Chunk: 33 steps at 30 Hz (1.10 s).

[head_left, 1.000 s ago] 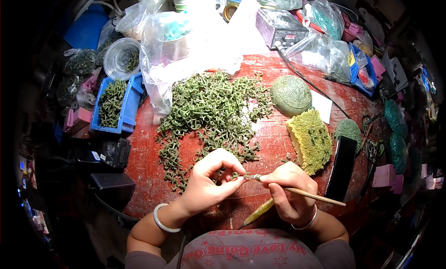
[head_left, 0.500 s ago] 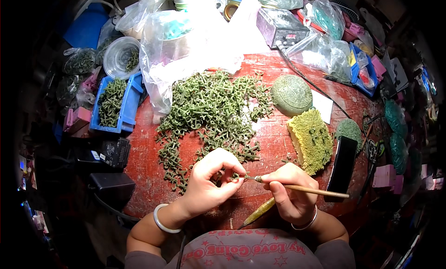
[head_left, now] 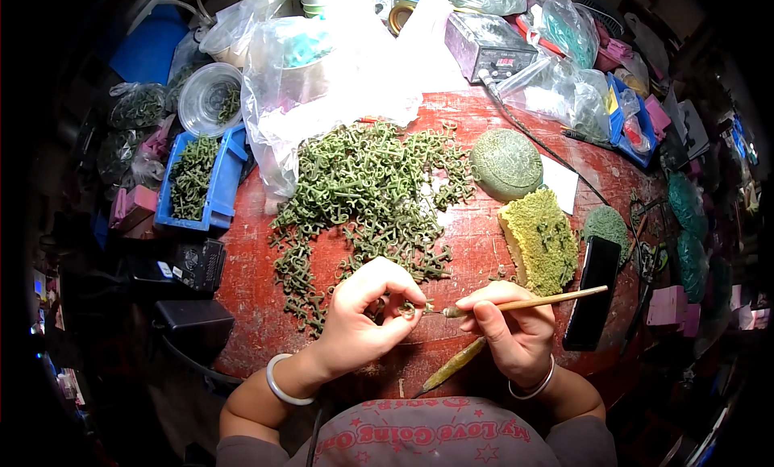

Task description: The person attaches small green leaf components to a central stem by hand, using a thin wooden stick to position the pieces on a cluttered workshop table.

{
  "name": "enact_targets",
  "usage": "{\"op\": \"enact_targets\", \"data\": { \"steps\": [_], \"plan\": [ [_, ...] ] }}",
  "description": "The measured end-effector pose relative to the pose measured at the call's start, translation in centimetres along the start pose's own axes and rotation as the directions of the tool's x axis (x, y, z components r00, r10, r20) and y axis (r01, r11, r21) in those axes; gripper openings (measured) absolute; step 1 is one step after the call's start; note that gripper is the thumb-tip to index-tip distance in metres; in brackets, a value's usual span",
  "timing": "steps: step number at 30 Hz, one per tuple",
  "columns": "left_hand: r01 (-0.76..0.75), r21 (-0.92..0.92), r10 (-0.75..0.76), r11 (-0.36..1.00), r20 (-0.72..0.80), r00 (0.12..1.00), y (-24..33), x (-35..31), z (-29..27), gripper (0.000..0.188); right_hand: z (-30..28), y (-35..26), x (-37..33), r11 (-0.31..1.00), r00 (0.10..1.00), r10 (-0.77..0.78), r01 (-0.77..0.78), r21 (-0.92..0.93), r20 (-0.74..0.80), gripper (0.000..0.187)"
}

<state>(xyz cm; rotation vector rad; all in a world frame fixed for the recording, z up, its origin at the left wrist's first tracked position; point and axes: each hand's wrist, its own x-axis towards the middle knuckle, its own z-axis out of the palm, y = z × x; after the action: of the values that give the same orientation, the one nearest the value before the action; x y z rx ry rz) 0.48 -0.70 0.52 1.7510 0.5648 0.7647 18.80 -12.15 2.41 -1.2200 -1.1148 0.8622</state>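
In my left hand a small curled green piece is pinched between thumb and fingertips. My right hand grips a thin wooden-handled tool like a pen. Its narrow metal tip points left and lies close to the green piece; whether they touch I cannot tell. Beyond my left hand spreads a large heap of similar green pieces. A second slim tool with a yellowish, pointed body lies below my right hand, on the table's near side.
Right of the heap are a round green pad, a yellow sponge-like block with green bits and a black phone. A blue bin of green pieces stands left. A corded control box and plastic bags line the back.
My right hand has shifted slightly right, and the wooden handle has swung from slanting down to slanting up at its right end. My left hand stays in place with the green piece.
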Motion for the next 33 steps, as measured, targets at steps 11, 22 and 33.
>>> {"op": "enact_targets", "data": {
  "steps": [11,22,33],
  "plan": [
    [-0.004,0.009,0.004,1.0,0.004,1.0,-0.1,0.0,0.0,0.016,-0.2,-0.2,0.0,0.996,0.997,0.063,-0.065,0.056,0.034,0.014],
    [0.354,-0.344,-0.311,0.87,0.174,0.934,0.8,-0.1,-0.6,0.019,0.2,0.4,1.0,0.881,0.959,-0.24,0.28,-0.382,0.15,0.024],
    [0.404,-0.497,-0.278,0.768,0.311,0.909,1.1,0.1,-0.6,0.041,0.5,1.0,0.9,0.905,0.974,-0.224,0.225,-0.362,0.045,0.014]
  ]
}}
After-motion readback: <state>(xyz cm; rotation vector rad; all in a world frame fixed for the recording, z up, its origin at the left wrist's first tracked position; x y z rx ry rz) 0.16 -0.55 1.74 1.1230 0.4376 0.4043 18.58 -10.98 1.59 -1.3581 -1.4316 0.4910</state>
